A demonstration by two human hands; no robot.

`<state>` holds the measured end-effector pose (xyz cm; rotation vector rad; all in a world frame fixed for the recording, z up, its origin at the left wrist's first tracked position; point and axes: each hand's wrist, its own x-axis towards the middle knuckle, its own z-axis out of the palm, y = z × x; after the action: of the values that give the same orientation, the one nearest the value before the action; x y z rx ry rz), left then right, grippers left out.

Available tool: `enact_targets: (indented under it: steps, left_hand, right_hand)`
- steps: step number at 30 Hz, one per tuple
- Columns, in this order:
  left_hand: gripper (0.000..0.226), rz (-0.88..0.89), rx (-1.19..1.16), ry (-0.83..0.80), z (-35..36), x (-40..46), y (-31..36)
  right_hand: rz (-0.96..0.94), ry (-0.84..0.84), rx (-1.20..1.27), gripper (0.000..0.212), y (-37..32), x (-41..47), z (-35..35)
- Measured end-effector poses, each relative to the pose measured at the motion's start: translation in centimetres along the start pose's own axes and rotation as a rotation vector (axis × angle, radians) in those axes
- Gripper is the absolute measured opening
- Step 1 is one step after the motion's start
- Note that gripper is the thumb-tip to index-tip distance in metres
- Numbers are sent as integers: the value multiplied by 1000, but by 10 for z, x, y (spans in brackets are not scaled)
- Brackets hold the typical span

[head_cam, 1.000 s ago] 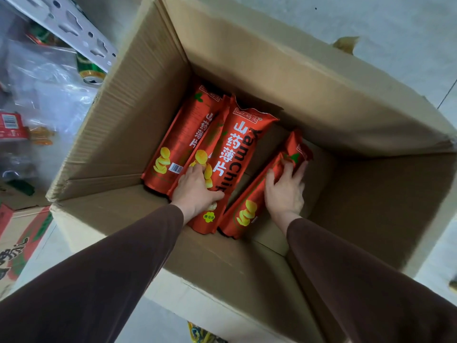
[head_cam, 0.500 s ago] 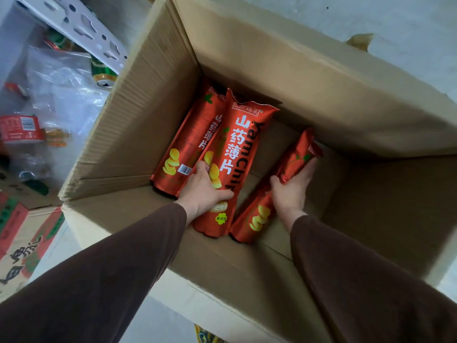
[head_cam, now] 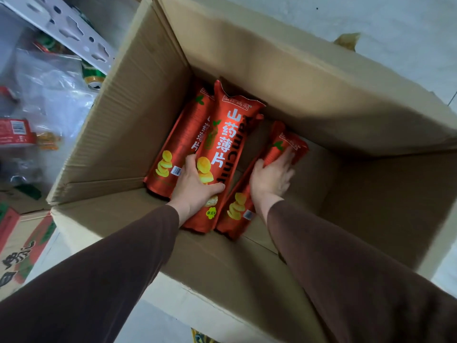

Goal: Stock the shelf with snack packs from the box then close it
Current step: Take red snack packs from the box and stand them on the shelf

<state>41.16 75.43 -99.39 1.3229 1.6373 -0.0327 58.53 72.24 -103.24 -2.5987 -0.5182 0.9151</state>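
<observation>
Box (head_cam: pixel 138 115): your left hand (head_cam: pixel 195 186) grips the middle snack pack (head_cam: pixel 230 134); right hand (head_cam: pixel 270 178) curls round the right pack (head_cam: pixel 288 144). Risk: slick foil slipping, chips crushed by squeezing.

A green can (head_cam: pixel 93 76) is lying by crumpled clear plastic (head_cam: pixel 53 95), a printed carton (head_cam: pixel 23 246) sitting below them.

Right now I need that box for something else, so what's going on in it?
A person is reaching into the open cardboard box with both hands. The left hand grips the middle red snack pack, and the right hand lies on a separate pack to its right. Another pack lies against the left wall. All are still inside the box, which is not yet closed.
</observation>
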Motion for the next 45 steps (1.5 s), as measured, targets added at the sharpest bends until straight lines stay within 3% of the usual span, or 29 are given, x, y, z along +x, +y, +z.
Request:
enact_targets:
  steps: [6, 8, 11, 17, 21, 25, 32, 36, 38, 41, 45]
  left_hand:
    - [101, -1, -21, -11, 0, 4, -5]
    - [103, -10, -20, -24, 3, 4, -6]
    - [106, -5, -11, -36, 6, 3, -5]
    - [113, -16, -63, -31, 5, -1, -2]
    - [117, -35, -87, -49, 4, -2, -4]
    - [118, -38, -93, -61, 5, -6, -4]
    - [121, -27, -53, -80, 6, -5, -7]
    - [117, -11, -72, -83, 6, -5, -8]
    - [112, -30, -86, -103, 6, -4, -7]
    - [113, -83, -77, -112, 5, -4, -5]
    - [102, -129, -91, -120, -1, -10, -4]
  right_hand:
    - [315, -78, 20, 142, 0, 29, 11]
    - [344, -86, -18, 148, 3, 35, 8]
    - [310, -94, -96, 134, 8, 34, 2]
    - [207, -77, 46, 101, 29, 32, -19]
    - [111, -71, 171, 105, 56, 25, -43]
    - [37, 0, 126, 98, 70, 15, -57]
    - [257, 121, 273, 76, 60, 11, -52]
    - [355, 49, 212, 102, 58, 27, -56]
    - [385, -19, 264, 105, 58, 33, -60]
    - [380, -96, 348, 81, 58, 37, -66]
    - [206, -209, 397, 52, 47, 24, -72]
